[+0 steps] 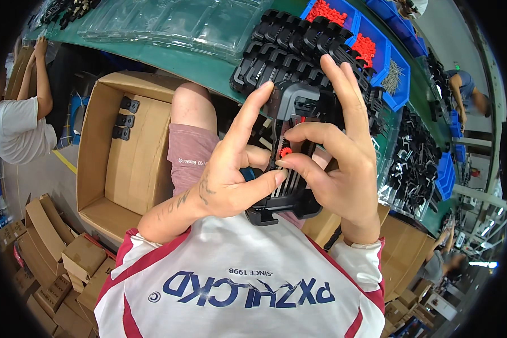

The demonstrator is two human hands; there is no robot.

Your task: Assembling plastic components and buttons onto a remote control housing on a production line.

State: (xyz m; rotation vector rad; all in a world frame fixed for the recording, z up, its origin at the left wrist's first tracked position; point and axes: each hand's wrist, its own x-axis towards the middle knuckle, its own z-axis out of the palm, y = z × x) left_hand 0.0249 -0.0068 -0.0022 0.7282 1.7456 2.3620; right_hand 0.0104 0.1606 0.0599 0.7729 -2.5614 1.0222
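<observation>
A black plastic holder with hooked jaws [263, 216] is held upright in front of my chest. My left hand [228, 174] grips its left side, with the thumb across the front and the index finger stretched up along it. A small red toothed gear [285, 152] shows at the open middle of the holder, beside thin metal rods. My right hand [343, 160] pinches at this gear with thumb and index finger, its other fingers raised. Part of the holder is hidden behind my hands.
Several black holders [276, 62] stand in rows on the green table [208, 72]. Blue bins [397, 93] hold red parts and metal pins. Clear trays [174, 22] lie at the back. An open carton [138, 163] with several black parts stands left. Other people work nearby.
</observation>
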